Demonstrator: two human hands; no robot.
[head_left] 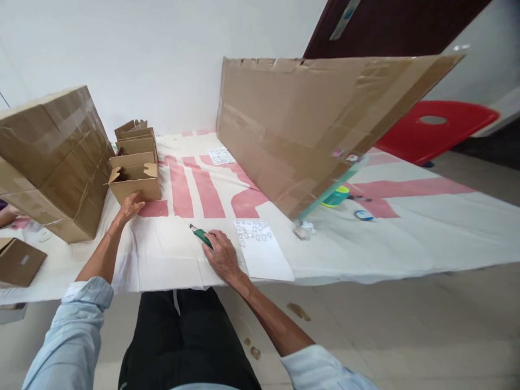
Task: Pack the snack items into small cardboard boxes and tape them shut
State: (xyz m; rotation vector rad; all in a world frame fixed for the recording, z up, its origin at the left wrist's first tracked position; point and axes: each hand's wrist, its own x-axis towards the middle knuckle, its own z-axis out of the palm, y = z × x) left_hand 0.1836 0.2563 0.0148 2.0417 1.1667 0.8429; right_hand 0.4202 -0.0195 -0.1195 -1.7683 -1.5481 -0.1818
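Observation:
My left hand (132,206) rests against the lower front of a small open cardboard box (140,189), its fingers loosely bent and not wrapped round it. That box is the nearest in a row of several small open boxes (136,145) reaching back to the wall. My right hand (222,255) is closed round a green utility knife (202,237), with the tip pointing left and away from me just above or on the cloth. Right of this hand lies a white sheet (264,254) with small drawn shapes near its top.
A large taped carton (60,157) stands left, with a small box (22,261) before it. Another person's arm (6,215) shows at the left edge. A large cardboard panel (292,130) leans right of centre, near a tape roll (363,215) and a red chair (430,130).

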